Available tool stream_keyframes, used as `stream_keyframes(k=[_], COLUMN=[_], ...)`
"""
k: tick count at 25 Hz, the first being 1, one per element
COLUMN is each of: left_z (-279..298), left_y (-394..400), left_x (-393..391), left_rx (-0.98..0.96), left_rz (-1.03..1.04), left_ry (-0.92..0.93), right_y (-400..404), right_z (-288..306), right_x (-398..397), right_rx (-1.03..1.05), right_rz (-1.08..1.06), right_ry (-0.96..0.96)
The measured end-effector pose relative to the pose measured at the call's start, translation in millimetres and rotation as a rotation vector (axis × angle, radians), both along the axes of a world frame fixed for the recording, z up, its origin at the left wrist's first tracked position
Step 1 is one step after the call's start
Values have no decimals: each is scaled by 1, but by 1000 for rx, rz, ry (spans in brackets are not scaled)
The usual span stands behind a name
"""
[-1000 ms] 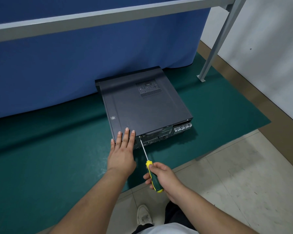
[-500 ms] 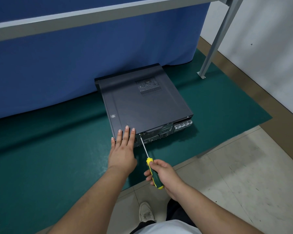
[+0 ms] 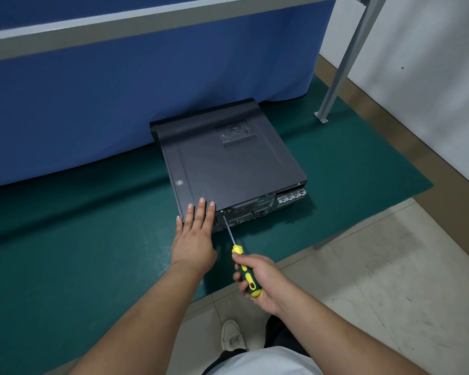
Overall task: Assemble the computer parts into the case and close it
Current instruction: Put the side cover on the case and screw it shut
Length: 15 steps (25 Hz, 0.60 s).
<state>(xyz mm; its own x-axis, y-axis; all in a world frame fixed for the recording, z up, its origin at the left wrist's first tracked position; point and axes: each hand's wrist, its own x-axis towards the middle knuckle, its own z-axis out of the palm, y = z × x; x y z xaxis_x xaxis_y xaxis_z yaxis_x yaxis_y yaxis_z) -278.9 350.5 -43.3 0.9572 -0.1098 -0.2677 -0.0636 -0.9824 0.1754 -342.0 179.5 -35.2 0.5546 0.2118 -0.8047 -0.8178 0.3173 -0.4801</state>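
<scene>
A dark grey computer case lies flat on the green mat, its side panel on top and its rear ports facing me. My left hand presses flat with straight fingers on the near left corner of the panel. My right hand grips the yellow and green handle of a screwdriver. The tip of its shaft touches a screw at the rear edge of the case, just right of my left fingers.
A blue cloth hangs behind the case under a grey metal frame bar. A metal frame leg stands bolted at the right rear of the mat. Tiled floor lies to the right, with my shoe below.
My right hand has shifted its grip round the screwdriver handle while the tip stays on the screw. My left hand and the case have not moved.
</scene>
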Motion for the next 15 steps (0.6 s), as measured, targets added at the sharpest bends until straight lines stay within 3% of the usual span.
stream_keyframes(k=[5,10,15], left_z=[0,3,4], left_y=[0,2,2], left_x=[1,2,3], left_rx=[-24,-62,-56], left_rz=[7,16,3], left_ry=[9,26,29], right_y=[-3,5,4], right_z=[-6,-4,0], right_x=[2,-1,0], right_rx=[38,-27,-77], right_rz=[-39,-79,-15], right_ry=[79,-29,11])
